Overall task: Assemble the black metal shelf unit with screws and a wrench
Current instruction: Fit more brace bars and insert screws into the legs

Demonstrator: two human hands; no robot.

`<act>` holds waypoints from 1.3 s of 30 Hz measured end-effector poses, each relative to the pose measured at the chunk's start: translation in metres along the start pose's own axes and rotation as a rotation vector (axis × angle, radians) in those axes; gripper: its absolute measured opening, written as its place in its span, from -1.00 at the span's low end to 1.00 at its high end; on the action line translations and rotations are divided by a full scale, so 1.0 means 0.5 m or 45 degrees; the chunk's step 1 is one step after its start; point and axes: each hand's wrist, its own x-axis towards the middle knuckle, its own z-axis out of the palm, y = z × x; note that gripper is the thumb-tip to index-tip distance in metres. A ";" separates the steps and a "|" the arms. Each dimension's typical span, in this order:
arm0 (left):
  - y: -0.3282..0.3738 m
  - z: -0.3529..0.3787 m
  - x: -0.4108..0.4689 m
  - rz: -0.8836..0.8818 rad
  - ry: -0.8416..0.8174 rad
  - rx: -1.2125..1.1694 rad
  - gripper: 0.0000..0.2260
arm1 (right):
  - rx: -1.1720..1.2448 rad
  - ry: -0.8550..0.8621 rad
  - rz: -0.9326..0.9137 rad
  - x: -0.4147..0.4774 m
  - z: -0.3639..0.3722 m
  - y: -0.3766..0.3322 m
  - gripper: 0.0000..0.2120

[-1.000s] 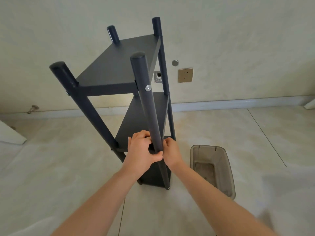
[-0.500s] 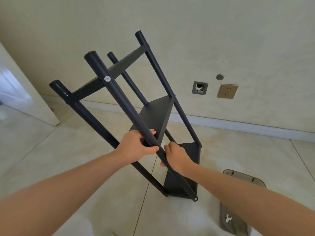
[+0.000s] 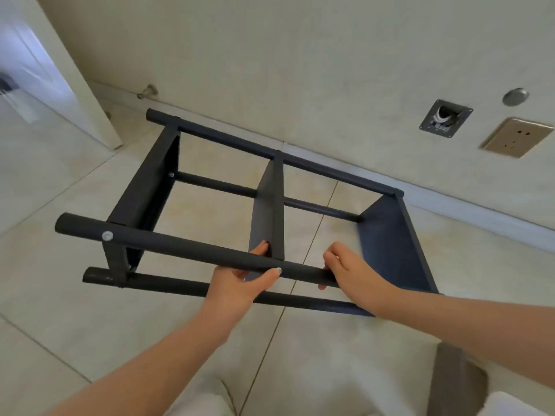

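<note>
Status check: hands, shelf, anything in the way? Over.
Left hand and right hand both grip the near post. Shelf unit on its side. Grey bin lower right, apart.

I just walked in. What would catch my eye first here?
A black metal shelf unit lies sideways across the middle of the view. The left hand and right hand grip its nearest pole. A gold wall socket shines at far right.
</note>
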 end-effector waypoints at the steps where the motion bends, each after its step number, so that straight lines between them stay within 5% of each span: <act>1: -0.019 -0.002 0.002 -0.021 -0.001 -0.044 -0.60 | 0.000 -0.004 -0.001 0.005 0.007 0.006 -0.77; 29: -0.199 -0.019 -0.002 -0.118 0.174 -0.324 -0.68 | -0.035 -0.017 -0.061 0.025 0.142 0.062 -0.82; 35: -0.193 -0.017 -0.008 -0.136 0.175 -0.251 -0.73 | -0.113 -0.065 -0.046 0.027 0.142 0.065 -0.83; 39: -0.180 -0.014 -0.028 -0.084 0.240 0.059 -0.94 | -0.119 -0.086 -0.059 0.029 0.139 0.070 -0.85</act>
